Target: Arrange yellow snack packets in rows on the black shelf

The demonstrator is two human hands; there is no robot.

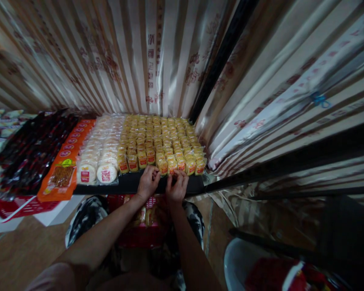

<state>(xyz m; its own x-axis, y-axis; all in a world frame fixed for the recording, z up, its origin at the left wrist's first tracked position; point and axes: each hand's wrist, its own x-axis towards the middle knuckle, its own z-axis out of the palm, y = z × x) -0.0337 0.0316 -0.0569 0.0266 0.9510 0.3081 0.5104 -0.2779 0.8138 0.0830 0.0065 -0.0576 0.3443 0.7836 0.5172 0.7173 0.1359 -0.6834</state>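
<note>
Nearest: red basket [139, 240] seen between knees. Beyond, left hand [148, 182] curled, right hand [176, 185] bent, both raised at near edge of black shelf [130, 180]; whether anything is pinched cannot be told. Directly far of hands, yellow packets [162, 141] ranked in columns running near to far; front row overlapped by right hand, nearer. Farthest: striped sheeting [133, 60].
</note>
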